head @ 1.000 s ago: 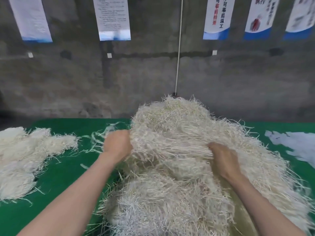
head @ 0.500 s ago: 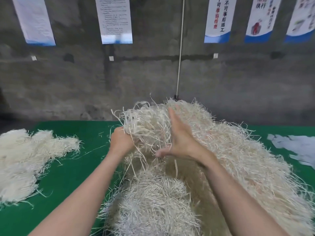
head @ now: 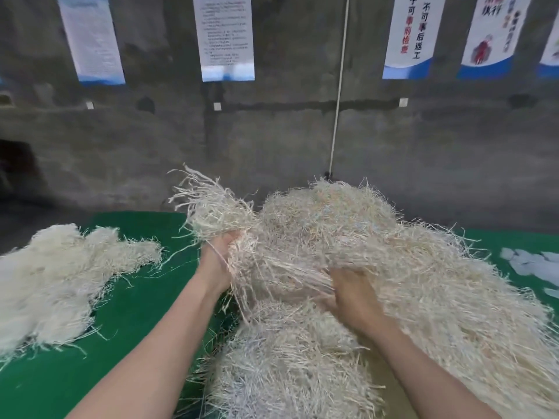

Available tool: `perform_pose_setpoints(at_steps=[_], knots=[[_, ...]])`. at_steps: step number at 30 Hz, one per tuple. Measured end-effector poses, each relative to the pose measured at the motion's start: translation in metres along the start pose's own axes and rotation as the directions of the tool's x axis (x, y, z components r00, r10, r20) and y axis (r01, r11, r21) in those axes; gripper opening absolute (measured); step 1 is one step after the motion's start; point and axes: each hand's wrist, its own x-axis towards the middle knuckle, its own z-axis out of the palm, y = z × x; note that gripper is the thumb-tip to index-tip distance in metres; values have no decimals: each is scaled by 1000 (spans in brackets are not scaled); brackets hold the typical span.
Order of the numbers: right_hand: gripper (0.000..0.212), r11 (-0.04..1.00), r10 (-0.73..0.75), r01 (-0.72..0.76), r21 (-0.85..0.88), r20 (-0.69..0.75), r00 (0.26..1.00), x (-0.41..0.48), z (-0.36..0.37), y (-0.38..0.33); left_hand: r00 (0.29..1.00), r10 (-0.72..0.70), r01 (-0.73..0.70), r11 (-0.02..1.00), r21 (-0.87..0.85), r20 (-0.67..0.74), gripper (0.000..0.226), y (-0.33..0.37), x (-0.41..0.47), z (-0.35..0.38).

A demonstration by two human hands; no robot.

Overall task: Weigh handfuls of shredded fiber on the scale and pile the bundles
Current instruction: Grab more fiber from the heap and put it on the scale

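Observation:
A big heap of pale shredded fiber fills the middle and right of the green table. My left hand is closed around a tuft of fiber that sticks up from its fist at the heap's left edge. My right hand lies on the heap's front face with its fingers pushed into the strands. A flatter pile of fiber bundles lies at the left of the table. No scale is in view.
The green table top shows between the two piles, with loose strands on it. White paper scraps lie at the right edge. A grey concrete wall with hanging posters and a white cord stands behind the table.
My right hand has dropped from the raised tuft down and to the right, into the heap's front. My left hand still grips its tuft, now spread upward and leftward.

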Motion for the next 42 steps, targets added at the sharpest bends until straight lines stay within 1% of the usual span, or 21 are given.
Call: perform_pose_setpoints(at_steps=[2, 5, 9, 11, 12, 14, 16, 18, 21, 22, 24, 26, 27, 29, 31, 33, 35, 37, 39, 41, 42], knots=[[52, 993, 69, -72, -98, -39, 997, -1, -3, 41, 996, -1, 4, 1000, 28, -94, 37, -3, 6, -5], [49, 983, 115, -123, -134, -68, 991, -3, -8, 75, 991, -11, 9, 1000, -20, -132, 42, -10, 2, -1], [44, 982, 80, -85, -168, -41, 996, -15, -6, 81, 990, 11, -34, 987, -154, -144, 9, -7, -5, -1], [48, 978, 102, -99, -183, 7, 995, -24, -5, 81, 989, 14, -36, 988, -150, -148, 8, 1, -8, -9], [51, 986, 120, -114, -118, 42, 992, -25, -12, 76, 990, 22, -38, 994, -107, -139, 10, 4, -14, -12], [56, 973, 115, -141, 185, 143, 983, -23, -41, 55, 993, 18, -20, 1000, -15, -113, 34, 7, -23, -17], [62, 942, 3, -81, 326, 232, 973, -18, -86, 25, 997, 25, -25, 1000, 0, -68, 37, 7, -29, -20], [74, 977, -68, 20, 211, 220, 973, -13, -126, -8, 996, 59, -58, 998, 21, -67, 24, 11, -38, -19], [119, 978, -205, 203, -47, -35, 978, -8, -153, -64, 993, 94, -87, 991, 97, -69, 13, 23, -55, -16], [136, 962, -274, 274, -8, -49, 961, -3, -149, -83, 991, 112, -102, 985, 137, -69, 11, 24, -59, -16], [148, 930, -336, 315, 191, 90, 938, 7, -121, -123, 987, 157, -150, 973, 177, -25, 9, 30, -69, -16], [140, 910, -302, 184, 371, 291, 908, 13, -78, -147, 977, 211, -213, 953, 218, 30, 19, 31, -69, -21], [123, 909, -290, 123, 399, 391, 873, 14, -54, -153, 970, 243, -242, 934, 264, 30, 21, 34, -69, -27], [64, 938, -241, 62, 342, 512, 825, 9, -12, -149, 960, 279, -268, 912, 310, 9, 20, 38, -65, -40], [13, 957, -193, 58, 286, 471, 861, 6, 12, -140, 966, 248, -256, 894, 367, 70, 13, 41, -54, -59], [10, 949, -173, 51, 311, 379, 909, 10, 12, -132, 964, 110, -240, 749, 618, 241, 7, 35, -46, -73], [19, 931, -153, 28, 363, 320, 935, 16, -1, -128, 930, -135, -241, 481, 843, 342, 26, 20, -36, -75], [17, 936, -115, 9, 353, 282, 952, 23, -11, -127, 902, -284, -245, 284, 927, 325, 43, 0, -27, -69], [14, 940, -107, 30, 339, 210, 972, 28, -16, -128, 913, -280, -272, 118, 955, 295, 47, -18, -21, -63], [23, 946, -154, 114, 303, 114, 981, 30, -21, -127, 944, -203, -245, 97, 965, 260, 50, -32, -11, -61], [27, 946, -180, 151, 286, 78, 981, 30, -22, -125, 962, -120, -223, 162, 961, 244, 48, -37, -3, -62]])
